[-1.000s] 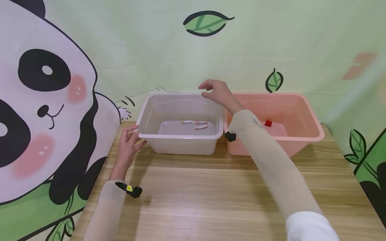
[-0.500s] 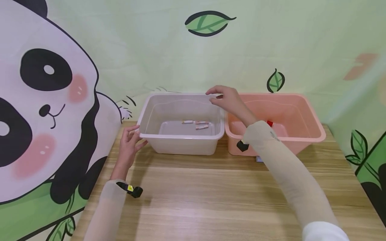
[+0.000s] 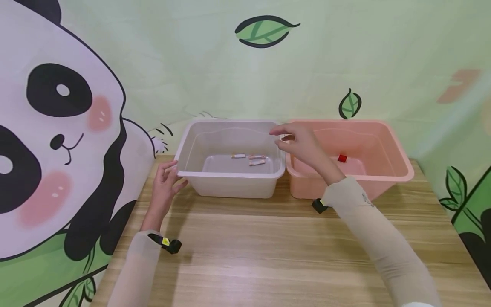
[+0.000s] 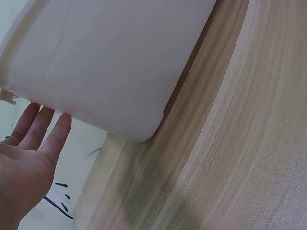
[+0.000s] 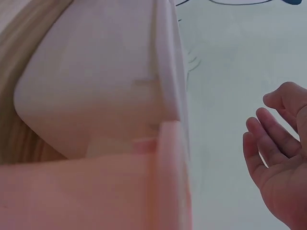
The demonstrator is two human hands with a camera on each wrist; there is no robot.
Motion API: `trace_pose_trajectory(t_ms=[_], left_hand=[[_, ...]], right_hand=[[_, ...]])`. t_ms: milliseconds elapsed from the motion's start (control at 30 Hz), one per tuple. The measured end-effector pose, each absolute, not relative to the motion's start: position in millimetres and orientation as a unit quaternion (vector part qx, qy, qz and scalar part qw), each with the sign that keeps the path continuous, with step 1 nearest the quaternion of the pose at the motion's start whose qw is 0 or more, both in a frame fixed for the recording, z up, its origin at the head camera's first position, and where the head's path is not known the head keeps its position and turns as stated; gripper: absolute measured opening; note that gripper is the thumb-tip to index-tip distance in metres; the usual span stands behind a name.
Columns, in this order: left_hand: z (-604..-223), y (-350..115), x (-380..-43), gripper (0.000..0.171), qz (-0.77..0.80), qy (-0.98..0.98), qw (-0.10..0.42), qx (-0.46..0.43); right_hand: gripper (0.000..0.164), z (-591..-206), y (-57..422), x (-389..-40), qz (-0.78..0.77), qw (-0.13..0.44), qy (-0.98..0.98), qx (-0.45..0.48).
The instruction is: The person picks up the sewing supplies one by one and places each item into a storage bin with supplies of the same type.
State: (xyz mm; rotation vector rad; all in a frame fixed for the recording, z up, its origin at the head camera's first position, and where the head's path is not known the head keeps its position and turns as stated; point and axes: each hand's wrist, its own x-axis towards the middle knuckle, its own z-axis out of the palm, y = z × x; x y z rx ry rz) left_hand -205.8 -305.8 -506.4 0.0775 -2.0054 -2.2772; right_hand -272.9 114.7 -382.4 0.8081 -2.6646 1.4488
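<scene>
Left hand point(image 3: 164, 187) is only touching the white tub point(image 3: 234, 186), sitting left of the pink tub point(image 3: 383, 178); right hand point(image 3: 303, 145) is hovering empty, thumb and fingers apart, so uneven left pressure could be skewing it.

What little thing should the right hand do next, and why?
Maybe move the right hand toward the red block in the pink tub. That hand looks empty and hovers near where the two tubs meet, while the left hand touches the white tub.

Beige sleeves point(image 3: 377, 230) carry small black wrist cameras point(image 3: 174, 246).
</scene>
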Motion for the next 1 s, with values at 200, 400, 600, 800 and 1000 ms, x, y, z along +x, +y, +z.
trace_pose_trajectory(t_ms=[200, 400, 600, 800, 1000], left_hand=[[-508, -307, -203, 0.033, -0.752, -0.656, 0.053, 0.034], [-508, -307, -202, 0.036, -0.749, -0.659, 0.055, 0.044], [-507, -307, -202, 0.035, -0.745, -0.663, 0.057, 0.04], [-505, -307, -203, 0.035, -0.744, -0.665, 0.057, 0.034], [-505, -304, -203, 0.036, -0.741, -0.668, 0.055, 0.036]], right_hand=[[0.029, -400, 121, -244, 0.491, 0.0, -0.83, 0.264], [0.025, -416, 128, -218, 0.513, -0.002, -0.821, 0.25], [0.023, -435, 139, -196, 0.521, -0.017, -0.815, 0.252], [0.021, -449, 151, -183, 0.515, -0.02, -0.822, 0.243], [0.021, -459, 167, -171, 0.492, -0.023, -0.83, 0.26]])
